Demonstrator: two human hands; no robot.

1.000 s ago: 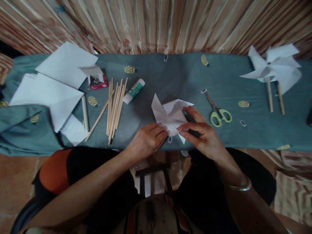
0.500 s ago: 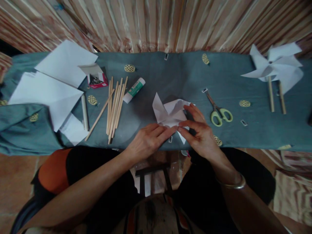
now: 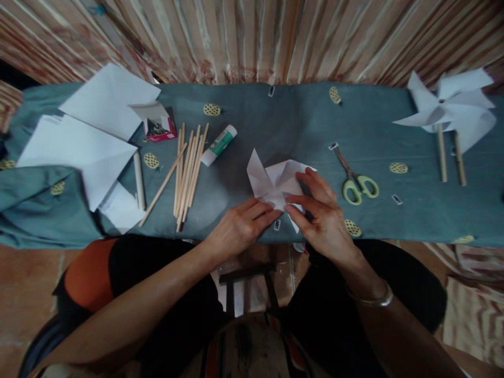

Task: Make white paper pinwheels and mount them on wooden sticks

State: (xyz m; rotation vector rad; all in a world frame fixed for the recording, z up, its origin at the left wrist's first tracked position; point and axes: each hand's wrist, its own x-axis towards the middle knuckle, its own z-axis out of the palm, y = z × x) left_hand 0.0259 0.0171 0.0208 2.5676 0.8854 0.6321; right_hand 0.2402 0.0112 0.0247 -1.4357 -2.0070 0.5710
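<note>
A white paper pinwheel [image 3: 275,181] lies on the cloth in front of me, its blades folded in toward the middle. My left hand [image 3: 242,223] grips its near left edge, thumb and fingers closed on the paper. From the right, my right hand [image 3: 321,215] pinches a near flap between thumb and index finger, while its other fingers rest over the right blade. The fingers partly cover the near and right sides of the paper. To the right of that hand lie scissors [image 3: 356,184] with green handles.
On the left are wooden sticks [image 3: 189,173], a glue stick [image 3: 219,145], a red box of small metal pieces [image 3: 160,128] and white paper sheets [image 3: 79,152]. Finished-looking pinwheels on sticks [image 3: 447,107] lie far right. A green-blue cloth [image 3: 295,115] covers the table, with a curtain [image 3: 252,42] behind.
The thumb of my left hand has drawn back slightly from the right fingers at the pinwheel's near edge. The whole view has shifted a little; the pinwheel stays in place.
</note>
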